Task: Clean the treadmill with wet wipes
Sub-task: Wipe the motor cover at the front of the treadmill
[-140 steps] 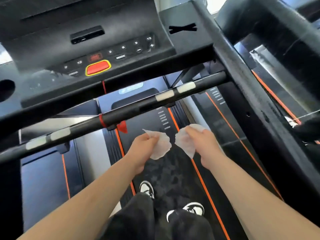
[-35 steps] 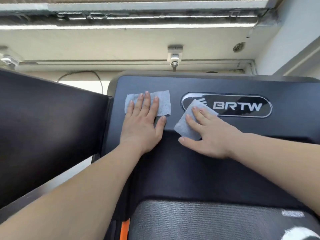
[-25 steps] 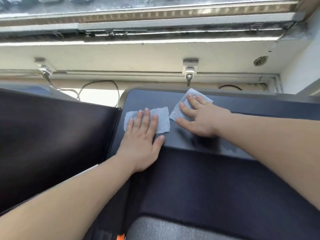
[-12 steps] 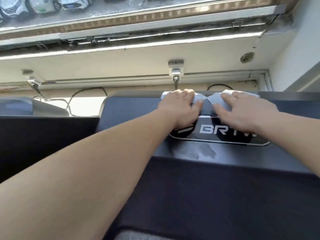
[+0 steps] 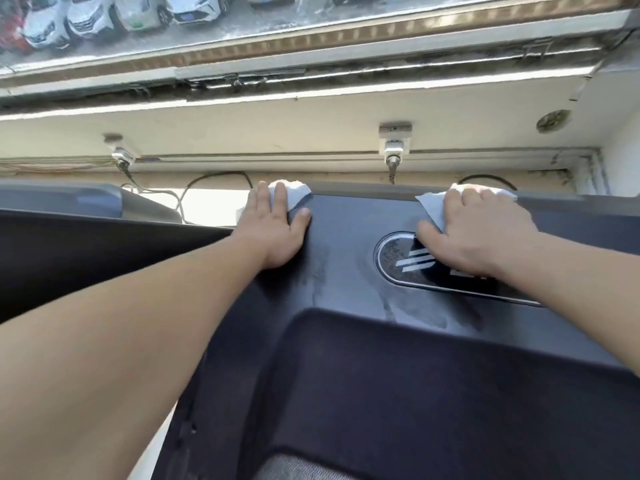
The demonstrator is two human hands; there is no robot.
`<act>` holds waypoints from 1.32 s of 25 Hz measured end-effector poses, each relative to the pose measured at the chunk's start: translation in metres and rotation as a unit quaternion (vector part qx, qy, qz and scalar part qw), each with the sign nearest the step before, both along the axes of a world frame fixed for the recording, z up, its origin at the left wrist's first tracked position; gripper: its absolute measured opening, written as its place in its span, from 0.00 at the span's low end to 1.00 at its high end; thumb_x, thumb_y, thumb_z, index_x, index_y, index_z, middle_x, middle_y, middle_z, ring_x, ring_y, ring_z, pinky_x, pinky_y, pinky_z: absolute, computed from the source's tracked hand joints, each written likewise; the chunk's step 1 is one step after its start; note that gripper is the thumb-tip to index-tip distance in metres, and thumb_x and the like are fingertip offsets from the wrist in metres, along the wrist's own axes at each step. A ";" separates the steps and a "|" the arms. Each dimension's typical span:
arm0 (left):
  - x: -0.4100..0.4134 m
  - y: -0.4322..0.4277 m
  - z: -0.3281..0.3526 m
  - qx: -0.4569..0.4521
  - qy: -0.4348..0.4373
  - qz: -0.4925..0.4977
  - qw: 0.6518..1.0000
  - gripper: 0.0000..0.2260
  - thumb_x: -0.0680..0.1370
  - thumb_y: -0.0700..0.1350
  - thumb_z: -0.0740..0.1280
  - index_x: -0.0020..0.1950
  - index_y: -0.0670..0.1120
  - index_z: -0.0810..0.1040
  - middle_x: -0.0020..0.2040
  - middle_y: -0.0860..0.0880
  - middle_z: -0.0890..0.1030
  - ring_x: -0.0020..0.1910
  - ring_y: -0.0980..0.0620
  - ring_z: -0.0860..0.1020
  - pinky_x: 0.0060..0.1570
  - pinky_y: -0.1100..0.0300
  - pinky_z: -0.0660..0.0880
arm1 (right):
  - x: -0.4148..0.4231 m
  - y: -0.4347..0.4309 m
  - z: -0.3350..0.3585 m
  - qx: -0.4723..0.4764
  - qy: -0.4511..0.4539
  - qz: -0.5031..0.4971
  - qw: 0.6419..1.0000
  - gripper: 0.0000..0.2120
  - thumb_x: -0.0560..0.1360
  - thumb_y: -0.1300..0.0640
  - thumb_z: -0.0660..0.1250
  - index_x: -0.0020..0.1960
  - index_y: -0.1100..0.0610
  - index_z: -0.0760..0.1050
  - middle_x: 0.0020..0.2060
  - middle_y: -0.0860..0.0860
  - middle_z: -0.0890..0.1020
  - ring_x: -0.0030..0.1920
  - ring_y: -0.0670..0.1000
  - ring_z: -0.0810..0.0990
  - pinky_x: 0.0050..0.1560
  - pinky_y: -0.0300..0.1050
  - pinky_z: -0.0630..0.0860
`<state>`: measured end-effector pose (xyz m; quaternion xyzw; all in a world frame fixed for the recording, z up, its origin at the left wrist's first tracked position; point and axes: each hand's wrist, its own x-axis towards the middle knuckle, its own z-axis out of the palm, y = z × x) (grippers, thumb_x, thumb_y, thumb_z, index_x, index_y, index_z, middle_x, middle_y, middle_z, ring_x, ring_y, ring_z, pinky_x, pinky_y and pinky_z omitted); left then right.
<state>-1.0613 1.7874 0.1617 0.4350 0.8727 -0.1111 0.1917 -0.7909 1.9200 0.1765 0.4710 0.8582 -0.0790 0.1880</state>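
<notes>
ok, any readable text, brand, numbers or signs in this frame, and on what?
Nothing fully legible.
Oval badge on the treadmill cover: only a striped mark shows; the right hand covers its lettering.
Car plates outside the window: too blurred to read.

A left wipe and a right wipe lie on the treadmill hood.
</notes>
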 end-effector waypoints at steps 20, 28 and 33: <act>0.159 0.057 -0.009 0.043 -0.061 -0.143 0.987 0.37 0.84 0.65 0.43 0.83 0.44 0.35 0.82 0.43 0.33 0.81 0.45 0.31 0.80 0.44 0.34 | 0.084 0.011 -0.025 0.010 0.030 0.011 0.999 0.42 0.78 0.31 0.33 0.83 0.56 0.35 0.83 0.57 0.41 0.83 0.54 0.38 0.81 0.54 0.38; 0.110 0.034 -0.002 0.027 -0.059 -0.179 0.982 0.31 0.85 0.63 0.43 0.84 0.52 0.38 0.84 0.48 0.36 0.82 0.50 0.34 0.80 0.50 0.36 | 0.063 -0.010 -0.021 0.017 0.067 0.089 0.994 0.44 0.75 0.31 0.32 0.84 0.54 0.43 0.83 0.58 0.49 0.82 0.63 0.46 0.81 0.60 0.42; 0.047 0.033 0.012 -0.044 -0.014 -0.010 0.999 0.35 0.83 0.66 0.43 0.85 0.47 0.45 0.85 0.43 0.45 0.83 0.44 0.42 0.81 0.49 0.40 | 0.048 0.002 -0.021 -0.008 0.089 0.139 0.986 0.40 0.77 0.29 0.32 0.84 0.46 0.41 0.83 0.56 0.48 0.82 0.58 0.46 0.81 0.57 0.42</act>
